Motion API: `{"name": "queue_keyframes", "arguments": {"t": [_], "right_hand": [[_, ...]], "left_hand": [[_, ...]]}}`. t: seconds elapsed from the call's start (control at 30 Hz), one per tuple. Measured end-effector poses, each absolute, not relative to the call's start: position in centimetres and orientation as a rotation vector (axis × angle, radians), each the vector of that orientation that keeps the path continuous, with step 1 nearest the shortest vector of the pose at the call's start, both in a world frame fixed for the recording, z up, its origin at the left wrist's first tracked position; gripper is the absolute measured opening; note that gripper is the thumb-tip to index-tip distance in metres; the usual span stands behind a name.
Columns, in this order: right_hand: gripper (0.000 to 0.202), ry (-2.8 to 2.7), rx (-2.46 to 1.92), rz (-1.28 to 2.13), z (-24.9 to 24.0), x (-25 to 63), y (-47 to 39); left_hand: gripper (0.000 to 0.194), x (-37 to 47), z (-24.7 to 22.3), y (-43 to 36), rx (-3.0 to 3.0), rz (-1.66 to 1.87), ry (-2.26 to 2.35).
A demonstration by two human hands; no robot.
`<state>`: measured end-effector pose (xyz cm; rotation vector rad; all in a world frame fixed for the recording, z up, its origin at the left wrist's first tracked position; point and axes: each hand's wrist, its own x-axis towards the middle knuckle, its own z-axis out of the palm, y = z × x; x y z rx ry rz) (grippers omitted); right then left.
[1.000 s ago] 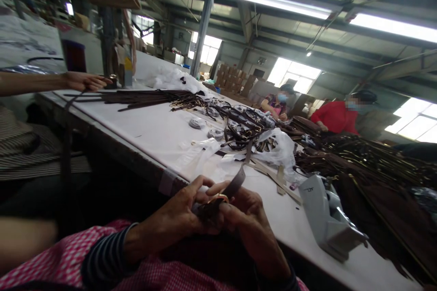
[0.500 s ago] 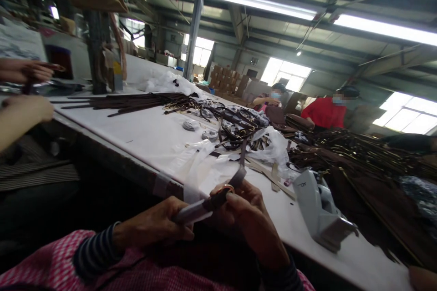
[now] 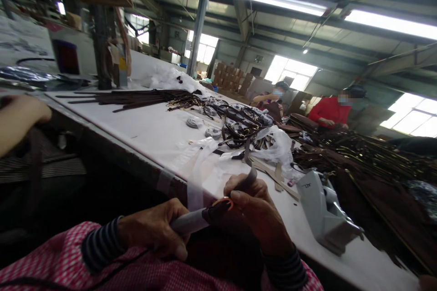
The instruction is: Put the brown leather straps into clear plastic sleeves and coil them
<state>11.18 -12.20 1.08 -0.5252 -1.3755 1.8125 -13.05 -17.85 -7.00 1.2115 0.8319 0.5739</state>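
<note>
Low in the middle of the head view, my left hand (image 3: 159,227) is closed around a dark brown strap (image 3: 215,213). Pale wrapping (image 3: 189,223) covers the part of the strap beside my left fingers. A gold-coloured metal ring (image 3: 224,202) sits at the strap's bare brown end. My right hand (image 3: 262,213) pinches beside the ring, thumb on top, and a flat strap tail (image 3: 248,179) curls up over its fingers. Both hands are held just in front of the table edge. Exactly how the strap passes through the ring is too dark to make out.
The white table (image 3: 150,141) bears a bundle of brown straps (image 3: 136,99), a heap of straps with metal fittings (image 3: 239,120) and a clear plastic bag (image 3: 278,145). A grey tape dispenser (image 3: 324,213) stands at right, near brown bags (image 3: 368,209). A co-worker's arm (image 3: 23,118) reaches in from the left.
My right hand has tipped the strap tail more upright, and the ring sits a little lower. At left, one of the co-worker's hands has left view. The whole view has shifted slightly.
</note>
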Motion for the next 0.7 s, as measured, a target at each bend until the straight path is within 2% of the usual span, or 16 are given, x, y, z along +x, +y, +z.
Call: {"name": "queue_keyframes", "arguments": {"t": [0.2, 0.43, 0.7], "right_hand": [[0.011, -1.413, -0.513, 1.861, 1.4, 10.7, -12.5], [0.007, -1.476, -0.519, 1.711, 1.2, 10.5, -12.7], [0.004, -1.525, -0.368, 1.827, 1.5, 11.2, -12.4]], "left_hand": [[0.035, -12.3, -7.0, -17.8, 1.191, 0.571, 0.774], [0.029, -10.8, -7.8, -18.1, 1.102, 0.832, 0.875], [0.036, -9.9, -6.7, -19.0, 1.124, 0.712, 0.732]]}}
